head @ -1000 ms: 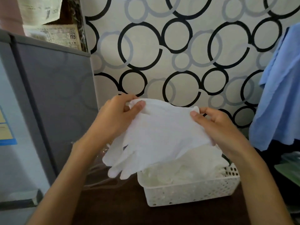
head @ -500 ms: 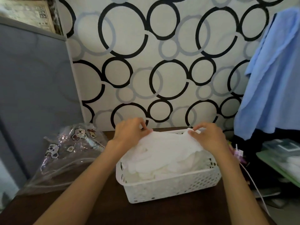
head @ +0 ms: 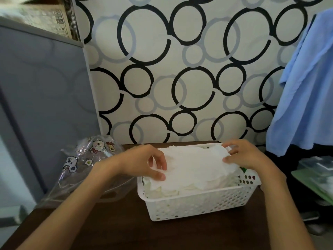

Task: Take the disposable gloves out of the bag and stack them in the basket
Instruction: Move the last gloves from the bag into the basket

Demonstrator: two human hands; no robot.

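Behind the brown surface (head: 115, 230), the bag (head: 90, 170) lies just beside the left hand (head: 144, 165), while both hands, the right hand (head: 243, 156) too, rest loosely curled on the gloves (head: 194, 168) in the basket (head: 198, 204).

Surroundings, non-task items only.
Dark brown wooden table (head: 115, 230) in the foreground; behind it hung wallpaper (head: 180, 69), pale with overlapping black and grey rings. A grey cabinet panel (head: 43, 98) stood at left, with printed cardboard boxes (head: 54, 18) on top of it. Light blue cloth (head: 306, 87) hung at right. Below that lay a pale green tray (head: 313, 184) holding blurred, unidentifiable items.
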